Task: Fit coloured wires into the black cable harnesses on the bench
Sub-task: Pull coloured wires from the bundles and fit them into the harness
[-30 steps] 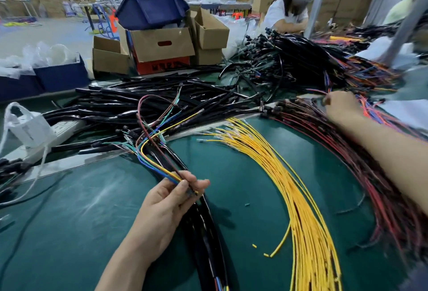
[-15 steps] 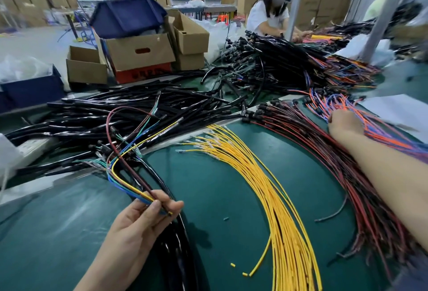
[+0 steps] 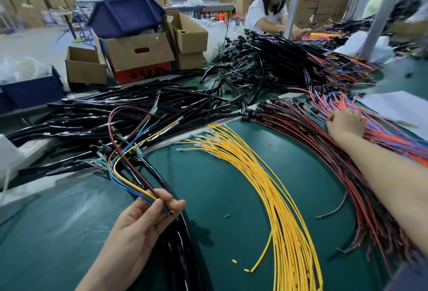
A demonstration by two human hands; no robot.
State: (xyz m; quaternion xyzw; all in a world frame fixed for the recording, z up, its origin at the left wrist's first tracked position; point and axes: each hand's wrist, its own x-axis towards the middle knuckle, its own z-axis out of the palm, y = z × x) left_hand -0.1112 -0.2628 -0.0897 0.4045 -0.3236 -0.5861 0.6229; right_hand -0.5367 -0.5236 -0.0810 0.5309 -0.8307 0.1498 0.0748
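Head cam: left hand (image 3: 136, 225) pinches a harness (image 3: 178, 251) with a few wires (image 3: 129, 179) in, left of the yellow bundle (image 3: 273, 198). Right hand (image 3: 346, 124), far right of it, rests on orange wires (image 3: 389, 137); grip unclear. Looks like loads left.

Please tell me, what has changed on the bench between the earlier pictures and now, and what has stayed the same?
The right hand moved rightward, off the dark red wires onto the orange and blue wires; whether it grips one cannot be told. The left hand still pinches the same coloured wires of the black harness. The yellow wires lie unchanged.
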